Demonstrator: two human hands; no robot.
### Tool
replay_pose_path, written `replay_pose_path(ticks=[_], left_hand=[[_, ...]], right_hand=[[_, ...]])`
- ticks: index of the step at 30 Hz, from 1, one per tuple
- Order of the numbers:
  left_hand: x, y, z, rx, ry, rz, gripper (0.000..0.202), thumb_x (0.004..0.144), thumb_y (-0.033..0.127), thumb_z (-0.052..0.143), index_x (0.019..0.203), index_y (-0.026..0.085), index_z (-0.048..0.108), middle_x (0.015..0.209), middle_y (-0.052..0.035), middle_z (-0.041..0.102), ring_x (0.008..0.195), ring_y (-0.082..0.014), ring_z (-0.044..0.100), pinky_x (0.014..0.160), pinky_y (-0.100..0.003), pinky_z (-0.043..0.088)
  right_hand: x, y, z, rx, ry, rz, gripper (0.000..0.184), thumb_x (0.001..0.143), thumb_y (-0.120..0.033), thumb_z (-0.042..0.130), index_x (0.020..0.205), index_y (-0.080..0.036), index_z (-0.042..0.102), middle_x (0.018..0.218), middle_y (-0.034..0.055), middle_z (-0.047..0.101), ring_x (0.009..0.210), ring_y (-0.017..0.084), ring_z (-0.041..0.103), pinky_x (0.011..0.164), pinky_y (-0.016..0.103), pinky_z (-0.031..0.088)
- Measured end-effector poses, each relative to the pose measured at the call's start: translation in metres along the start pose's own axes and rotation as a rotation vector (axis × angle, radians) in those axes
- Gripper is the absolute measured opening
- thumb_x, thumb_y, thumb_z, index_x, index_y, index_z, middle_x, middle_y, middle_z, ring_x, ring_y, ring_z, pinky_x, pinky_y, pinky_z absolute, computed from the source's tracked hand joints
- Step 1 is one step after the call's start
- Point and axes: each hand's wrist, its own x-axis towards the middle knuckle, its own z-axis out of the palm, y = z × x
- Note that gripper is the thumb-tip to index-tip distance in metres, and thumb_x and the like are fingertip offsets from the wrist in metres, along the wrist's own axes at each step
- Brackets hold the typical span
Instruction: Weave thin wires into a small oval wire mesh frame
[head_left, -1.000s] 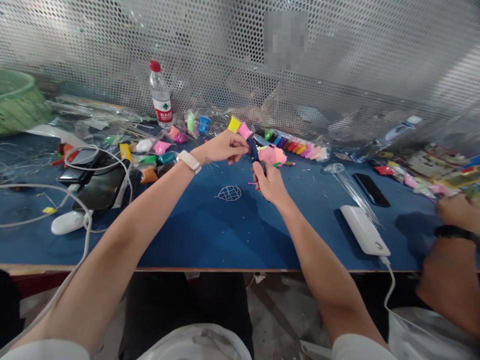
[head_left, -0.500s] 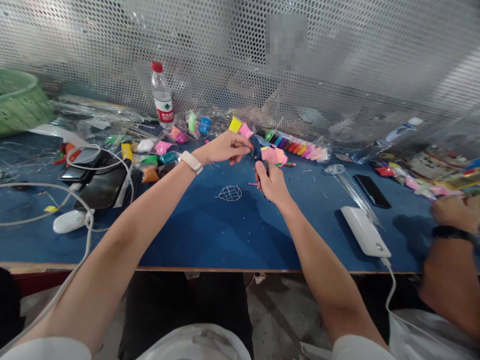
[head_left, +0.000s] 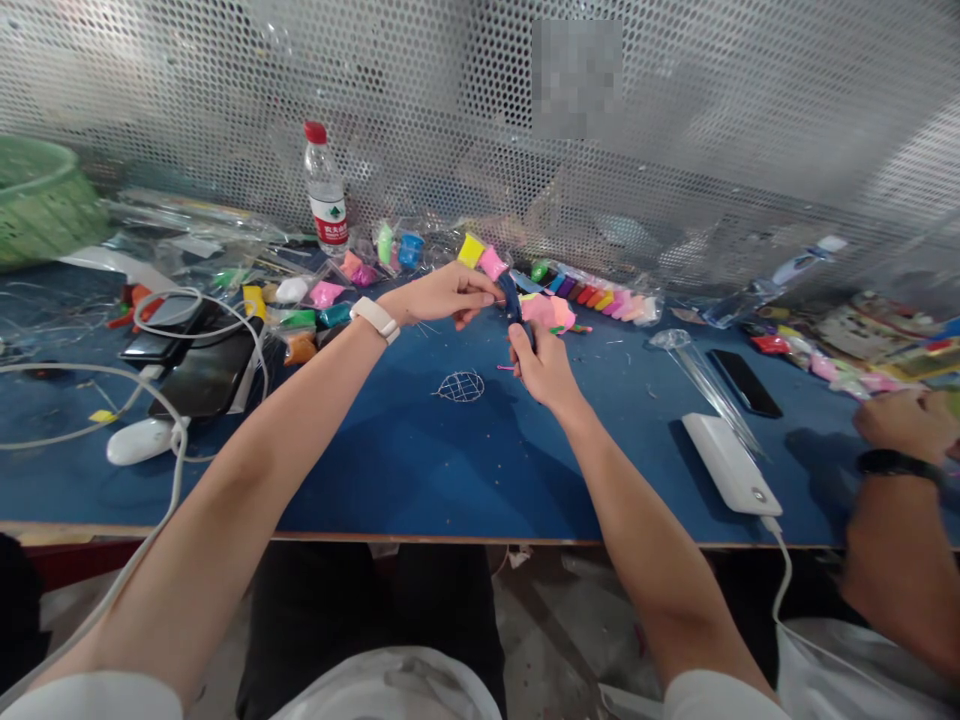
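Note:
My left hand (head_left: 448, 293) and my right hand (head_left: 541, 367) meet over the far middle of the blue table (head_left: 420, 470). Together they grip a dark blue tool (head_left: 513, 301), which looks like small pliers; my right hand's fingers close round its lower handles and my left hand's fingers pinch at its upper end. A pink clay piece (head_left: 551, 312) lies just behind them. A small wire mesh dome (head_left: 459, 385) sits on the table in front of my hands. A white band (head_left: 377, 319) is on my left wrist.
Packets of coloured clay (head_left: 600, 296) line the back by the perforated screen, near a water bottle (head_left: 326, 203). Phones and white cables (head_left: 199, 370) lie at left, with a green basket (head_left: 37, 205). A white power bank (head_left: 729, 463) and black phone (head_left: 742, 378) lie at right. Another person's hand (head_left: 907, 425) works at right.
My hands have barely shifted; the dark blue tool tilted slightly. The other person's hand at right drew a little further right.

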Motion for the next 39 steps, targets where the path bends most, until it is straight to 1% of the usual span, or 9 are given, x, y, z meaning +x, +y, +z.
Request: replay_pose_path(ticks=[6,10,13,16,18,21,29,36,39], left_hand=[[0.000,-0.004,-0.001,0.000,-0.030,-0.001,0.043,0.111,0.040,0.076,0.146,0.015,0.080,0.068,-0.0005,0.070,0.060,-0.0123,0.065,0.069,-0.026,0.059],[0.000,-0.002,-0.002,0.000,-0.045,-0.008,0.036,0.109,0.045,0.077,0.128,0.016,0.085,0.077,-0.0047,0.075,0.069,-0.0143,0.072,0.076,-0.029,0.061],[0.000,-0.004,-0.005,0.009,0.057,0.009,0.031,0.107,0.044,0.079,0.111,0.014,0.083,0.097,-0.0108,0.081,0.086,-0.0162,0.077,0.084,-0.029,0.062],[-0.001,-0.006,-0.007,-0.069,0.195,0.056,0.047,0.097,0.043,0.090,0.132,0.016,0.077,0.131,-0.0163,0.079,0.100,-0.0178,0.079,0.087,-0.028,0.063],[-0.002,-0.004,-0.007,-0.153,0.145,0.080,0.071,0.088,0.047,0.098,0.148,0.020,0.070,0.154,-0.0197,0.069,0.105,-0.0197,0.080,0.087,-0.028,0.064],[-0.004,0.004,-0.003,-0.220,0.018,0.121,0.087,0.077,0.051,0.107,0.150,0.022,0.071,0.167,-0.0214,0.061,0.107,-0.0210,0.081,0.089,-0.030,0.066],[-0.003,0.020,0.006,-0.214,-0.077,0.150,0.064,0.076,0.049,0.108,0.125,0.015,0.084,0.128,-0.0156,0.084,0.100,-0.0215,0.083,0.094,-0.034,0.067],[-0.003,0.020,-0.003,-0.094,-0.099,0.214,0.055,0.082,0.047,0.104,0.126,0.018,0.086,0.126,-0.0132,0.087,0.101,-0.0233,0.085,0.092,-0.034,0.068],[-0.002,0.017,-0.004,-0.047,-0.054,0.235,0.054,0.081,0.040,0.104,0.128,0.020,0.086,0.139,-0.0144,0.083,0.104,-0.0236,0.085,0.090,-0.034,0.068]], right_hand=[[0.000,-0.001,-0.001,0.037,0.023,0.032,0.077,0.100,-0.103,0.045,0.091,-0.027,0.058,0.073,0.0016,0.068,0.052,0.018,0.063,0.058,0.038,0.051],[0.000,-0.003,-0.002,0.050,0.019,0.044,0.079,0.097,-0.105,0.046,0.090,-0.027,0.057,0.072,0.0012,0.066,0.049,0.017,0.061,0.054,0.037,0.050],[0.000,-0.005,-0.002,0.070,0.021,0.053,0.080,0.096,-0.106,0.048,0.090,-0.027,0.058,0.071,0.0008,0.065,0.049,0.017,0.060,0.051,0.037,0.049],[0.000,-0.008,-0.003,0.138,-0.015,0.069,0.080,0.095,-0.106,0.050,0.093,-0.027,0.061,0.071,-0.0005,0.063,0.048,0.015,0.059,0.048,0.035,0.047],[-0.001,-0.011,-0.003,0.182,-0.062,0.069,0.079,0.096,-0.105,0.051,0.094,-0.027,0.061,0.070,-0.0017,0.061,0.047,0.014,0.058,0.047,0.033,0.046],[-0.003,-0.016,-0.003,0.228,-0.143,0.060,0.080,0.095,-0.105,0.052,0.096,-0.026,0.062,0.069,-0.0026,0.061,0.048,0.013,0.058,0.046,0.032,0.047],[-0.007,-0.019,-0.004,0.301,-0.233,0.002,0.081,0.096,-0.104,0.054,0.101,-0.023,0.065,0.073,-0.0017,0.063,0.050,0.012,0.060,0.047,0.029,0.047],[-0.007,-0.011,-0.002,0.329,-0.201,-0.104,0.074,0.103,-0.097,0.053,0.102,-0.024,0.065,0.073,-0.0021,0.062,0.050,0.012,0.059,0.047,0.029,0.045],[-0.006,-0.009,-0.004,0.201,-0.153,-0.179,0.069,0.107,-0.092,0.052,0.103,-0.024,0.065,0.072,-0.0013,0.063,0.053,0.015,0.060,0.054,0.033,0.047]])
